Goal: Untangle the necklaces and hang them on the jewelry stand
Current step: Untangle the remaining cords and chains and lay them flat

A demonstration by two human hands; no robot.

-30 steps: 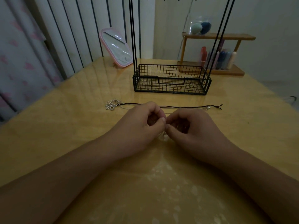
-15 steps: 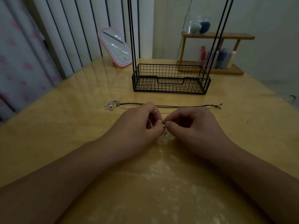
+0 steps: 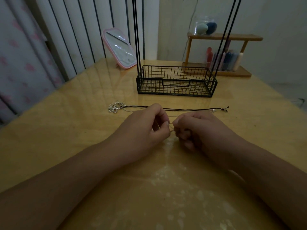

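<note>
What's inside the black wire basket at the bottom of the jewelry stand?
Nothing shows inside the wire basket; its mesh floor looks bare. The necklaces lie on the table in front of it. The front wall's mesh may hide something small and thin.

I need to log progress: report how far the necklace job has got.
Done: nothing hangs on the black wire jewelry stand as far as it shows. In hand: left hand and right hand pinch a thin pale chain between them. Left: the dark cord necklace with silver pendant cluster lies on the yellow wooden table.
</note>
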